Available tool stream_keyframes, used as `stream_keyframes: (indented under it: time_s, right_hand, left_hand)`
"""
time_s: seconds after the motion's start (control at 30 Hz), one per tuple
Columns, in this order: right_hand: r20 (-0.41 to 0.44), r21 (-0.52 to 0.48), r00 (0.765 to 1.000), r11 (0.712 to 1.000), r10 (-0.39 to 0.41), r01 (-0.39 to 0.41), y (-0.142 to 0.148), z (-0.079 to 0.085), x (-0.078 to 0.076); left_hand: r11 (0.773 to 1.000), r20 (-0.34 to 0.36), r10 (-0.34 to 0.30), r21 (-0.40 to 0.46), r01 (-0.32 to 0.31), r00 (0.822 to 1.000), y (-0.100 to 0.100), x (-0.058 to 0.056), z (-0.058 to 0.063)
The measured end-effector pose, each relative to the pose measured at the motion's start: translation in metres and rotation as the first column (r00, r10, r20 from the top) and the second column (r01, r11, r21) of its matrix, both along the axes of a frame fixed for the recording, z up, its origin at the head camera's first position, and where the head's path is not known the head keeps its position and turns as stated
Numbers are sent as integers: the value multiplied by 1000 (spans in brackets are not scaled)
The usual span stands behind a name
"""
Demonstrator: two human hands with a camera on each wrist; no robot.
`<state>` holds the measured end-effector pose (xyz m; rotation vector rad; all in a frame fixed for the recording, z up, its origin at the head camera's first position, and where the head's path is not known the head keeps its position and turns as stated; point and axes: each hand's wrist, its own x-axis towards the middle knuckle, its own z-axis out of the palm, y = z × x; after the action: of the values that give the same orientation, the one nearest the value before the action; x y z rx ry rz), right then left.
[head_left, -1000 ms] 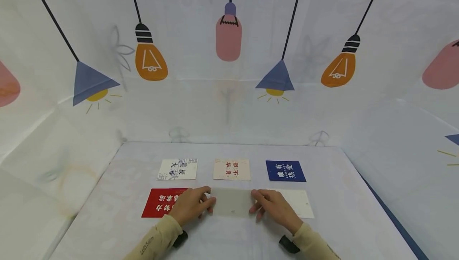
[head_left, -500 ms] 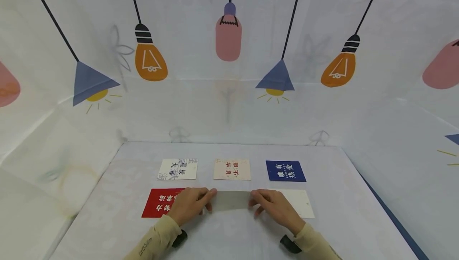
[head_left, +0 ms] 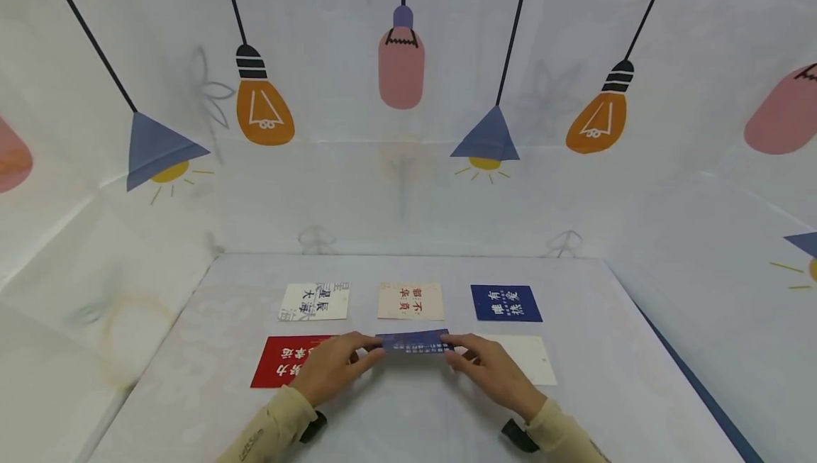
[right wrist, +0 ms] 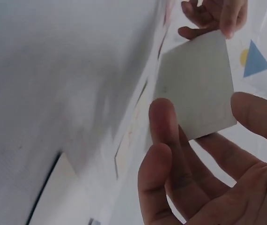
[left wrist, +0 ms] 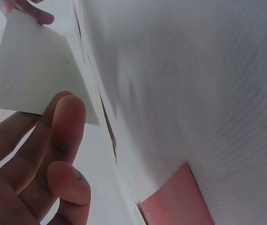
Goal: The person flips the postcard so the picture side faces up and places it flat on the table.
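Note:
Both hands hold a card [head_left: 413, 342] by its two short sides, tilted up off the table. In the head view its dark blue face with white lettering shows; the wrist views show its plain pale back [left wrist: 40, 65]. My left hand [head_left: 335, 366] pinches the left edge between thumb and fingers, partly above a red card [head_left: 287, 361] with white characters. At the opposite edge my right hand [head_left: 494, 371] pinches the card the same way, beside a plain white card [head_left: 530, 360]. The fingers cover the held card's side edges.
Behind the hands lie a white card with dark characters [head_left: 314, 301], a cream card with red characters [head_left: 410, 300] and a navy card [head_left: 507, 303], in a row on the white tabletop [head_left: 408, 427]. A white wall sheet [head_left: 345, 186] with printed lamps rises at the back.
The held card has been tipped: its pale side faced the head camera before, and its blue lettered side faces it now. The other cards stayed put; the head view shifted slightly.

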<state>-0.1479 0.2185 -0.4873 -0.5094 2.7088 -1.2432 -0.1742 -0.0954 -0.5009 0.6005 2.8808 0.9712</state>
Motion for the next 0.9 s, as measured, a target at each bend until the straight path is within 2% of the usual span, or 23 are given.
stream_keyframes:
  time_s: [0.17,0.3,0.47,0.67,0.9]
  right_hand:
    - [-96,53,995,999,14,-9,2,-7,0]
    - [-134,112,990,993,44,-29,1,-11,1]
    - [-119,185,990,981,81,-58,-1,-13,-1]
    - [-92,203,990,976,103,-82,-3,-15,-3]
    - [-83,256,988,961,129,-104,-4,-19,-2]
  left_hand:
    - [996,-55,-54,-74,50,997,0,3,-1]
    - [989,-75,-102,-119,92,992,0,4,-2]
    - [980,-60,-135,-156,125,989,0,5,-4]
    - [972,-35,-153,-183,144,988,1,4,-5]
    - [960,26,-179,-215,181,983,3,3,-5]
